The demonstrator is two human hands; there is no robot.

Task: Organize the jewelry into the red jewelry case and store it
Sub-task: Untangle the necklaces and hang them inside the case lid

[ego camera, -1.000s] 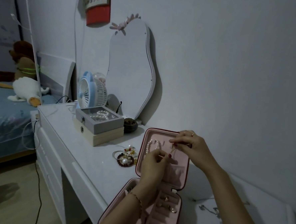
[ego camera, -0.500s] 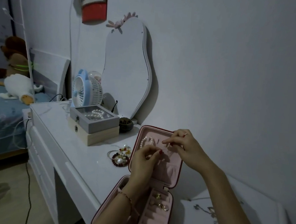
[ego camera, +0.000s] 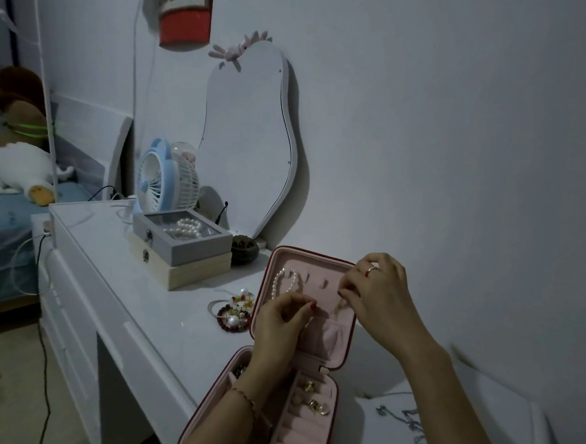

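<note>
The red jewelry case (ego camera: 307, 425) lies open on the white dresser, its pink-lined lid (ego camera: 330, 266) standing upright. A pearl strand (ego camera: 282, 282) hangs from a hook in the lid. My left hand (ego camera: 280, 324) and my right hand (ego camera: 376, 295) are both at the lid, fingertips pinching a thin chain (ego camera: 339, 305) that is barely visible between them. Several rings and earrings (ego camera: 313, 400) sit in the base's ring rolls. A small heap of bead bracelets and a pearl piece (ego camera: 233, 312) lies on the dresser left of the case.
Two stacked boxes (ego camera: 180, 246), the upper one grey with pearls under glass, stand behind the heap. A blue fan (ego camera: 165, 179), a dark round pot (ego camera: 244, 249) and a wavy mirror (ego camera: 248, 140) are at the back. More chains (ego camera: 406, 422) lie right of the case.
The view has shifted slightly. Both hands stay at the lid; the right hand has moved a little right, away from the left, with the chain between them.
</note>
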